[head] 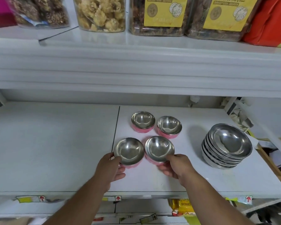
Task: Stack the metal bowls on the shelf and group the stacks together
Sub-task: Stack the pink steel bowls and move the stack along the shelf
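On the shelf (55, 143), four pink-sided steel bowls (143, 121) gleam.

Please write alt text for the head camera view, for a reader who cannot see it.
Two bare hands grip two small pink-sided metal bowls on a white shelf: left hand on one bowl, right hand on another. Two more small bowls sit behind; a stack of larger metal bowls stands right.

Red arrows mark the shelf-edge tags (248, 199); jar labels (165, 11) unreadable.

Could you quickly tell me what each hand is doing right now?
Left hand: grip closed on the front-left pink bowl.
Right hand: grip closed on the front-right pink bowl.
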A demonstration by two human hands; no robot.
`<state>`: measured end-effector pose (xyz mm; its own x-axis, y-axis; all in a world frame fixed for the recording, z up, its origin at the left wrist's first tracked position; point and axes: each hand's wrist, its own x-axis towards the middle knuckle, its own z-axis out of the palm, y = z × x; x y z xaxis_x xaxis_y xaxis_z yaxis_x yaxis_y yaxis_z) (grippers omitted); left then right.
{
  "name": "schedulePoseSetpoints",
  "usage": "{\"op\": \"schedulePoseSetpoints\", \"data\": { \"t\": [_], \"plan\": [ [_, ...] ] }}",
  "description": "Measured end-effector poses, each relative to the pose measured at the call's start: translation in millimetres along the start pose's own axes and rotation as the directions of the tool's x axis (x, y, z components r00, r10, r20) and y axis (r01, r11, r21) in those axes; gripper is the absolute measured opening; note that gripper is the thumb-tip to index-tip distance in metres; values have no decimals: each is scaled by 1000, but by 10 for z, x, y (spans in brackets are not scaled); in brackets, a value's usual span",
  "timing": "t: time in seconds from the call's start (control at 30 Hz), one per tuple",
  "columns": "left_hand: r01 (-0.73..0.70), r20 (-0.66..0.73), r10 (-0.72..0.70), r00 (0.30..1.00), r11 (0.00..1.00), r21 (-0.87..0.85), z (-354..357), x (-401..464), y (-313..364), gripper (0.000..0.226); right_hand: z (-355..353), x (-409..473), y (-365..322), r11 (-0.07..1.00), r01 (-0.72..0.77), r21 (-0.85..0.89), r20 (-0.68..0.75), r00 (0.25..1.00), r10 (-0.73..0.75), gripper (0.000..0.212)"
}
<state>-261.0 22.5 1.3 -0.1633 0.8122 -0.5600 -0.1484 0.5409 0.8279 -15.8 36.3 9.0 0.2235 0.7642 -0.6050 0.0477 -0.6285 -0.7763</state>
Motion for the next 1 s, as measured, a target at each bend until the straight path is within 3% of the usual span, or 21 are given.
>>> {"op": "schedulePoseSetpoints", "data": {
  "t": [0.2,0.4,0.73,1.0],
  "plan": [
    [6,9,-6,1000,1000,15,0,-37,-8,19,-33,-121,-94,989,122,89,-38,992,-119,20],
    [23,6,-24,1000,1000,20,33,-51,-27,36,75,-298,-262,977,166,134,79,981,-177,22],
    [17,116,-20,993,999,29,113,-139,-90,32,310,-381,-289,992,126,30,200,971,-129,17],
    [47,91,-54,994,996,76,-3,-56,-69,34,261,-336,-252,995,90,-33,202,976,-81,17]
  ]
}}
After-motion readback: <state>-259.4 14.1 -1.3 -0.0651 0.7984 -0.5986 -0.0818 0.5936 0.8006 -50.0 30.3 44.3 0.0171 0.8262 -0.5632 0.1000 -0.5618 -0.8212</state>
